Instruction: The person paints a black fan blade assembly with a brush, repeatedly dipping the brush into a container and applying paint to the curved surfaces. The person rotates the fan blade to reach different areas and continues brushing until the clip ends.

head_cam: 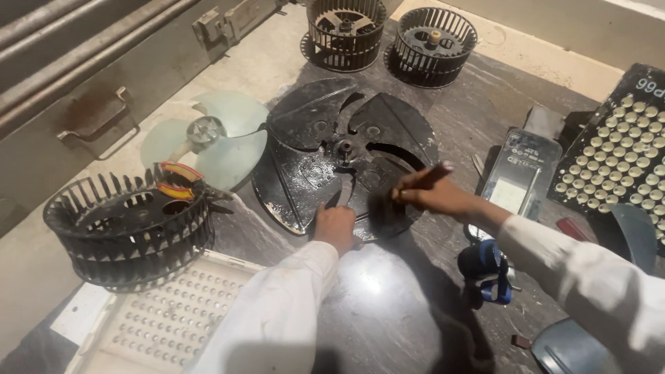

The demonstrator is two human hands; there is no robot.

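Item: large black fan blade (346, 156), round, multi-vaned, with a central hub, lying flat near the middle of the dark tabletop (395, 312), its surface looking wet or glossy. The left hand (336, 227) is pressing on the blade's near rim, fingers curled together over the edge of one vane and gripping it. The right hand (429, 190) is resting on the near right vane, fingers closed around something dark and blurred; what it is holding cannot be told. Handling, as a judgement: moulded plastic, light for its span, fairly stiff at the hub but flexing toward the vane tips; slippery while shiny; thin edges are likely chipping or cracking if levered. Best hold is appearing to be the rim with one hand and the hub or a vane root with the other. Nearby: pale translucent fan blade (208, 138) just beside its left edge; black blower wheel (128, 232) toward the near left edge; two blower wheels (391, 34) at the far edge; white perforated grille (166, 318) at the near left corner; blue cylindrical object (485, 266) near the right sleeve.
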